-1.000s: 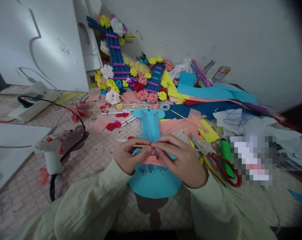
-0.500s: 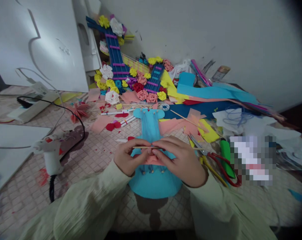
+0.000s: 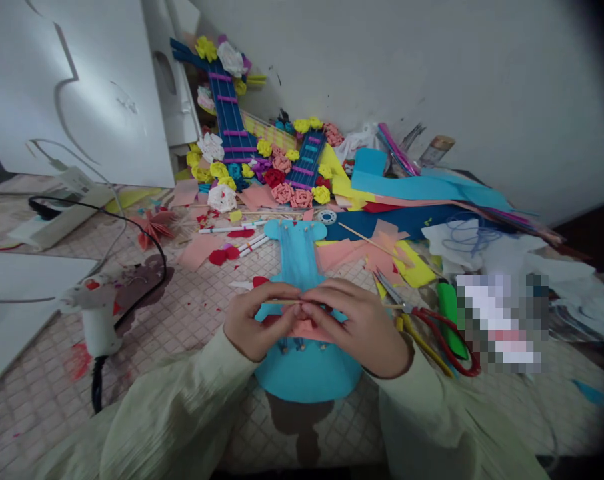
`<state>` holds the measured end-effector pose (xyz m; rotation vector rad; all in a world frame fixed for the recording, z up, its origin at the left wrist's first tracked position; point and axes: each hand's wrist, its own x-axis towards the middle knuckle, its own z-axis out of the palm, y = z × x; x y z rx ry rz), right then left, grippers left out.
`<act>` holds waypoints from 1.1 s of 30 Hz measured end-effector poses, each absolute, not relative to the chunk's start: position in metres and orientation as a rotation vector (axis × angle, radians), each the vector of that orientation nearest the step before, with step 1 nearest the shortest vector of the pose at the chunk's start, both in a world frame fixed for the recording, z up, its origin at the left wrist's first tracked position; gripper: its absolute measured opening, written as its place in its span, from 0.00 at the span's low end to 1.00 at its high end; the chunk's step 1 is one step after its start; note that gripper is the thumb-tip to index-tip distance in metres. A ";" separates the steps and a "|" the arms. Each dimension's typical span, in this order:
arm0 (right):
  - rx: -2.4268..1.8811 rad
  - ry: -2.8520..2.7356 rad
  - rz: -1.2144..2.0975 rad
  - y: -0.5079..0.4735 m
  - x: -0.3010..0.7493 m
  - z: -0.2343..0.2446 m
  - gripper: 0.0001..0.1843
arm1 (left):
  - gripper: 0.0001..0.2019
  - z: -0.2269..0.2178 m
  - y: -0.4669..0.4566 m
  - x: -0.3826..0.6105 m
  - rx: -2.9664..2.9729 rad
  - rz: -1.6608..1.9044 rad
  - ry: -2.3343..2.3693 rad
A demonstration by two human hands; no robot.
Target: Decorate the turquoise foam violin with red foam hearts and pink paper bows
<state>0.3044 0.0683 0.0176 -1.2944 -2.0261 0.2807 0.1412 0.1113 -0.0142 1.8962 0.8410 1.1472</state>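
Note:
My left hand [image 3: 252, 323] and my right hand [image 3: 372, 327] meet above a light-blue paper guitar [image 3: 307, 383]. Both are closed, thumbs and fingertips pinching a thin wooden stick [image 3: 282, 302] held level. A piece of pink crepe paper [image 3: 312, 329] hangs below the stick at my fingertips; whether it is wrapped around the stick is hidden by my fingers. Blue strings run along the guitar's neck, and their lower ends show just below the pink paper.
A white glue gun [image 3: 99, 320] with a black cable is on the left. Red-handled scissors [image 3: 445, 333] and a green object [image 3: 451, 320] lie right. Behind are dark-blue paper guitars [image 3: 229, 113], several paper flowers [image 3: 222, 198], pink scraps [image 3: 342, 253] and white paper sticks [image 3: 255, 245].
The whole view has shifted slightly. My hands keep their pinch on the stick, with only a small change in the fingers and pink paper.

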 end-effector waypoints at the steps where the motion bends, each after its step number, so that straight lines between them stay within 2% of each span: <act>1: -1.295 -2.037 0.283 0.068 0.305 0.017 0.08 | 0.07 -0.014 0.111 0.141 1.910 1.150 0.843; 15: -1.362 -2.132 0.300 0.067 0.303 0.018 0.11 | 0.03 -0.008 0.110 0.142 1.951 1.086 0.864; 23: -1.378 -2.074 0.220 0.068 0.299 0.014 0.08 | 0.05 -0.013 0.111 0.142 1.936 1.089 0.813; 33: -1.372 -1.915 0.352 0.066 0.296 0.014 0.03 | 0.05 -0.013 0.111 0.141 1.926 1.092 0.790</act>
